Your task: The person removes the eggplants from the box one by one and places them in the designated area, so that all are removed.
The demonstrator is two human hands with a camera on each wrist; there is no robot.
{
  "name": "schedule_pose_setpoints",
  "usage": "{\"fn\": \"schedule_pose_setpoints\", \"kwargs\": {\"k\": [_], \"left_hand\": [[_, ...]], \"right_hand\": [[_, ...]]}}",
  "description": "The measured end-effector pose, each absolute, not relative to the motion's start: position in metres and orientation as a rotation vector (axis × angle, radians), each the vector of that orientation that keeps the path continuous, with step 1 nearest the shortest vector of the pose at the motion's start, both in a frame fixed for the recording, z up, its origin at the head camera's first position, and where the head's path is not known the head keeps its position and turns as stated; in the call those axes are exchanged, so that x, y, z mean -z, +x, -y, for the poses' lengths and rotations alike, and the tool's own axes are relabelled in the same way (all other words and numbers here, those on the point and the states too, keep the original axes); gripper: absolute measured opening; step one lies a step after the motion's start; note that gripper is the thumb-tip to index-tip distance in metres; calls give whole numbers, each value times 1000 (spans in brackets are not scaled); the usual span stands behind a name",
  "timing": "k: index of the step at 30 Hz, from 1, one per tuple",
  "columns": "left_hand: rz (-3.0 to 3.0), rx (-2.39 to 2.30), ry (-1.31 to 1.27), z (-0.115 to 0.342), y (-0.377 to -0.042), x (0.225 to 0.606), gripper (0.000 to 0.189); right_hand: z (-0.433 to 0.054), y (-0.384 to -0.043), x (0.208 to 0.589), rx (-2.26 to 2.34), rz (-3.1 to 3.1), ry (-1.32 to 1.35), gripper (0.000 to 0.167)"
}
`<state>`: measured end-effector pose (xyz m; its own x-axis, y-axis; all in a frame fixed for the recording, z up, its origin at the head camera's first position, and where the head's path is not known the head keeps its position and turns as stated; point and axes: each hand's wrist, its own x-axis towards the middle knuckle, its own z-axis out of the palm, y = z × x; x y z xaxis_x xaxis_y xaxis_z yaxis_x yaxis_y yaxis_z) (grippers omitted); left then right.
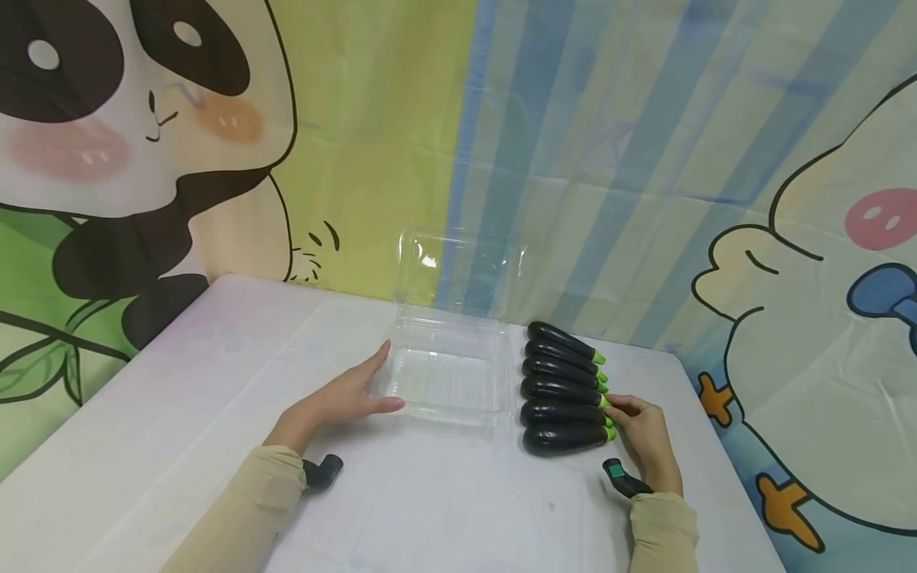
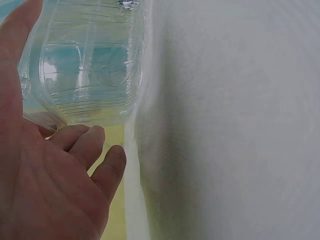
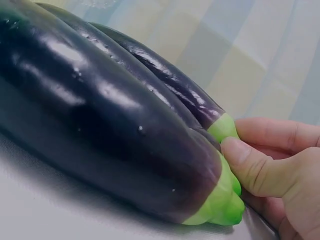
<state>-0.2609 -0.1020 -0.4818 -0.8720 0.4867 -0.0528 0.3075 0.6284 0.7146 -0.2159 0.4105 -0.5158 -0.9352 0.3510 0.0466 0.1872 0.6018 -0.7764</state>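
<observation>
A clear plastic clamshell box lies on the table with its lid raised against the backdrop. At its left side is my left hand, thumb by the near edge and fingers spread along the side; in the left wrist view the fingers are only loosely bent beside the clear box. Several dark eggplants with green stem ends lie in a row right of the box. My right hand pinches the green end of one eggplant in the row between thumb and forefinger. The nearest eggplant partly hides it in the right wrist view.
A white cloth covers the table. Behind it hangs a printed backdrop with a panda and stripes, close to the far table edge. Dark wrist mounts sit on both wrists.
</observation>
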Motion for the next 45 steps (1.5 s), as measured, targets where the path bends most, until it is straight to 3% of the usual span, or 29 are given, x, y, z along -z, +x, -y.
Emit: {"fn": "schedule_pose_setpoints", "kwargs": {"k": [24, 35, 45], "left_hand": [[-2597, -1133, 677, 108, -250, 465, 116], [-2579, -1062, 720, 110, -251, 468, 106], [-2553, -1023, 661, 110, -245, 464, 101]], "right_hand": [[-404, -207, 499, -1133, 2729, -331, 37], [-402, -198, 487, -1049, 2718, -300, 42], [-374, -210, 459, -925, 2664, -26, 39]]}}
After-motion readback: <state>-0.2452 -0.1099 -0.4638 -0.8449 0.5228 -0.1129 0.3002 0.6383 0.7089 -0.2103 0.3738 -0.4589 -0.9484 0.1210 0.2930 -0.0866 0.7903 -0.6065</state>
